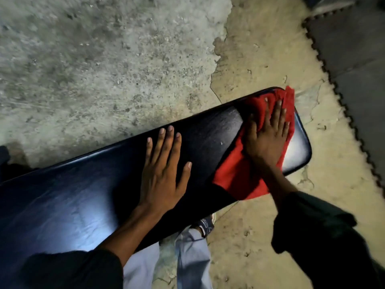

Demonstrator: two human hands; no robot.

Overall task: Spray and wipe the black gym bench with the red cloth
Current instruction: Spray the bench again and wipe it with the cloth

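Note:
The black gym bench [83, 195] runs from the lower left to the right of centre, its padded top shiny. A red cloth [235, 174] lies spread across the bench's right end. My right hand [268, 134] presses flat on the cloth with straight fingers pointing away from me. My left hand [164, 170] rests flat on the bare bench top near its middle, fingers spread and holding nothing. No spray bottle is in view.
Rough concrete floor [93, 69] lies beyond the bench. Dark interlocking foam mats [358, 59] cover the floor at the upper right. My light trousers [191, 257] and a shoe [206, 224] show below the bench's near edge.

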